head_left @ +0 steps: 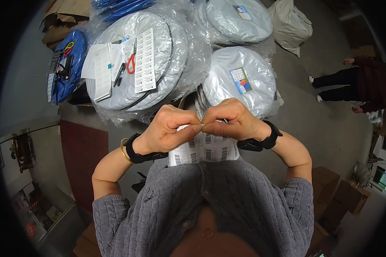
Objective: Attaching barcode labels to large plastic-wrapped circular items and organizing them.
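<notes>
Close to my chest I hold a white sheet of barcode labels [208, 150]. My left hand [172, 127] and my right hand [232, 121] meet at its upper edge, thumbs and forefingers pinched, fingertips touching. Both hands are closed on the sheet; its top part is partly hidden behind them. Beyond my hands, on a round silver-grey plastic-wrapped bundle [163, 92], lie another label sheet [145, 64], red-handled scissors [131, 63], black pens [119, 74] and folded white papers [102, 70].
More round wrapped bundles [258, 73] stand at the far right, beside a pale sack [289, 26]. A blue round bundle [78, 47] at far left carries yellow-and-red scissors [68, 49]. Another person [351, 79] stands on the right. Cardboard boxes [342, 196] are at lower right.
</notes>
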{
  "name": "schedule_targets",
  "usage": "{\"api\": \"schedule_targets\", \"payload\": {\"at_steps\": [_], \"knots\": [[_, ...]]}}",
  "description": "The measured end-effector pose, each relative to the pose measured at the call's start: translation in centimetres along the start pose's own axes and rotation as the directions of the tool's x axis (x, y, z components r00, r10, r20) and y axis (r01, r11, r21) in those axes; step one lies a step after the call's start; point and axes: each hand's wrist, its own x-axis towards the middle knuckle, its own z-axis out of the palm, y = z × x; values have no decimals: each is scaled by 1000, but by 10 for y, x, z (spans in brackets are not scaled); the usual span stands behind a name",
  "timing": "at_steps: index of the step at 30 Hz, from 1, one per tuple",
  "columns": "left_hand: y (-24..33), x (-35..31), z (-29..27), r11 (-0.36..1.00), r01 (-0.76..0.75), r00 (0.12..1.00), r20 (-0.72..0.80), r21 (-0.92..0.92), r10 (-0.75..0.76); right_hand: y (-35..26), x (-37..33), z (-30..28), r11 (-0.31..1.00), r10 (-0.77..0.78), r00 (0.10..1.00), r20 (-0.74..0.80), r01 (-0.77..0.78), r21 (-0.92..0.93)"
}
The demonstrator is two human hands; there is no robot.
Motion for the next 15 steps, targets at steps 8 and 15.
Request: {"api": "schedule_targets", "payload": {"at_steps": [8,15], "knots": [[-12,2,-4,995,-97,994,-52,-39,94,8,10,-3,996,-20,1000,22,18,87],[1,4,-20,1000,3,1000,-5,31,-3,-5,19,-20,998,56,995,86,-55,-4]]}}
